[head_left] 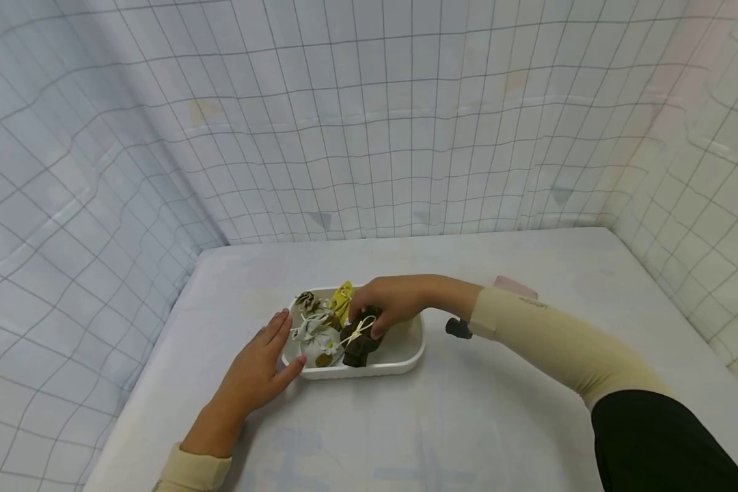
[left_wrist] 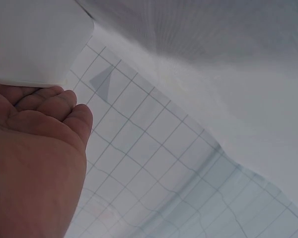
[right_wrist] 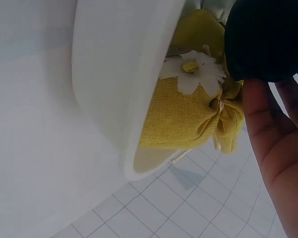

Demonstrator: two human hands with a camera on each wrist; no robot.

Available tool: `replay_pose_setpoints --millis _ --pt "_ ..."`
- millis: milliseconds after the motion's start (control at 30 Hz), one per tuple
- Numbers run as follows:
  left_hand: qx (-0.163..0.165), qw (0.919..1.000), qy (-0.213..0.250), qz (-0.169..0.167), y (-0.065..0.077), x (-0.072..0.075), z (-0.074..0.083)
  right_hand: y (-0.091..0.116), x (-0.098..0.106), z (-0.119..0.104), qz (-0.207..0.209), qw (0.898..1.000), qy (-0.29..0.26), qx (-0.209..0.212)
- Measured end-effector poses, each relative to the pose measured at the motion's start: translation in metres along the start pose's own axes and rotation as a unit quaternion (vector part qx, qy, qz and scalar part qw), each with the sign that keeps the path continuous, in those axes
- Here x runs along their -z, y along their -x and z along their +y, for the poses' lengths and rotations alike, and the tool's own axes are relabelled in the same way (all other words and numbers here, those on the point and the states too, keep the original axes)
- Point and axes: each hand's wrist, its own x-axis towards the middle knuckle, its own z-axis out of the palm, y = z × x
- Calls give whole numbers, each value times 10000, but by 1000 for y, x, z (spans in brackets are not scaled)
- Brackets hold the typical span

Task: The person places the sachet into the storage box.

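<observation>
A white oval tray (head_left: 400,367) holds several small drawstring pouches. My right hand (head_left: 396,301) grips a dark pouch (head_left: 358,348) with a cream cord bow, held over the middle of the tray. Behind it is a yellow pouch (head_left: 340,301); the right wrist view shows its woven cloth (right_wrist: 176,116) and a white flower (right_wrist: 196,72). On the left side of the tray lie a pale grey-green pouch (head_left: 315,338) with a small flower and a brown patterned pouch (head_left: 307,302). My left hand (head_left: 255,365) rests against the tray's left end, fingers extended along the rim.
Right of the tray, a small black object (head_left: 458,328) lies on the white-covered table (head_left: 467,424) near my right wrist. A pink item (head_left: 516,287) shows partly behind the sleeve. White grid-patterned curtains (head_left: 369,137) enclose the table at the back and both sides.
</observation>
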Motion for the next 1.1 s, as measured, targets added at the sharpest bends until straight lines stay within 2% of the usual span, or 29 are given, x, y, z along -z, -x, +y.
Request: replay_pose_setpoints --millis 233,500,633,767,1100 --pt "-20 10000 -2 -17 0 0 2 -13 -1 -3 -350 9989 -74 -317" --pt "12 10000 15 -13 0 1 1 -26 -5 -5 -648 9974 52 -316" --pt "17 10000 6 -40 1 1 1 -31 -9 -5 -790 9961 -102 -389" --pt "6 10000 6 -40 0 1 1 -33 -12 -5 -830 9951 -177 -501" --pt "-88 9999 -8 85 0 0 0 -24 -13 0 -738 9963 -154 -413"
